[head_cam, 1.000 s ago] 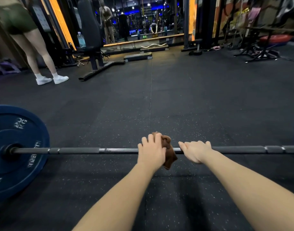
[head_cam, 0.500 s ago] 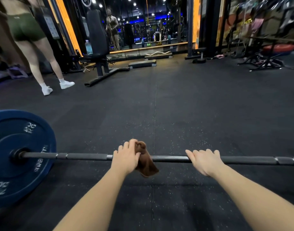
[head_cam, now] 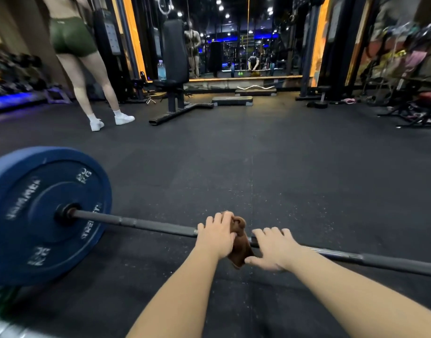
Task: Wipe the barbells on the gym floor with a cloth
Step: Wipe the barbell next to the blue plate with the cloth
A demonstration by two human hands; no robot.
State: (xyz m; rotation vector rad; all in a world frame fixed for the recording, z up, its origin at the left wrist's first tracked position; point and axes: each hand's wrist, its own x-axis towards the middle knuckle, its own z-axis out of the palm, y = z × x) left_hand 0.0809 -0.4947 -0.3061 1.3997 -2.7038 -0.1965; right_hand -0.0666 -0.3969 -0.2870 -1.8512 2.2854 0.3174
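Note:
A barbell [head_cam: 141, 223] lies across the dark rubber floor, its shaft running from lower right to a blue weight plate [head_cam: 41, 211] at the left. My left hand [head_cam: 216, 236] grips a brown cloth [head_cam: 240, 242] wrapped around the shaft near its middle. Just right of the cloth, my right hand [head_cam: 274, 248] rests on the shaft with its fingers draped over the top and its thumb spread toward me. The part of the shaft under both hands and the cloth is hidden.
A person in green shorts and white shoes [head_cam: 112, 119] stands at the back left. A black bench [head_cam: 175, 76] stands behind the bar, with step platforms [head_cam: 232, 100] and a mirror wall beyond. Racks and gear [head_cam: 409, 103] crowd the back right.
My left hand has slid the cloth rightward along the shaft, back next to my right hand. The view has swung, so the blue plate looks larger and nearer. The person at the back left stepped.

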